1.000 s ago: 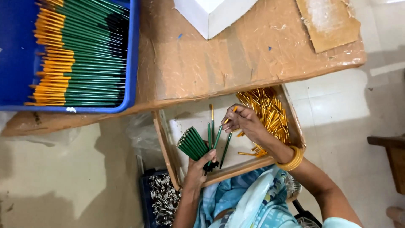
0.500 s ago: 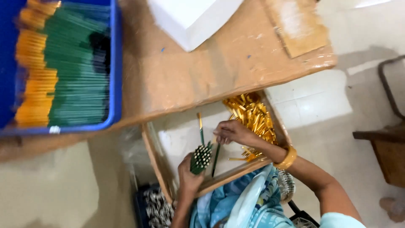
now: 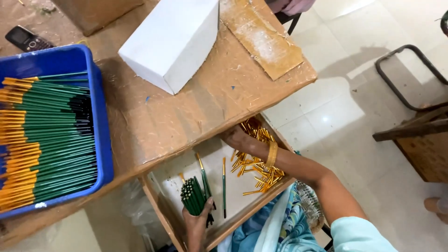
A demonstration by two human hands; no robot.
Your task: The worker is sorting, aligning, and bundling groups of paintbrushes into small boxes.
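My left hand (image 3: 195,225) grips an upright bunch of green pencil-like sticks (image 3: 192,197) at the near side of a wooden tray (image 3: 154,205) on my lap. My right hand (image 3: 235,138), with a gold bangle on the wrist, reaches into the pile of gold caps (image 3: 254,161) at the tray's far right, partly under the table edge, so its fingers are hidden. Two loose green sticks with gold tips (image 3: 223,185) lie on the tray's white floor between the hands.
A blue crate (image 3: 101,140) full of green sticks with gold ends sits on the cardboard-covered table at left. A white box (image 3: 172,42), a cardboard scrap (image 3: 266,39) and a phone (image 3: 25,38) lie on the table. A metal chair frame (image 3: 401,79) stands at right.
The view has swung right and nearer. My right hand has moved from the loose sticks into the gold caps. My left hand still holds the bunch, lower in the tray.
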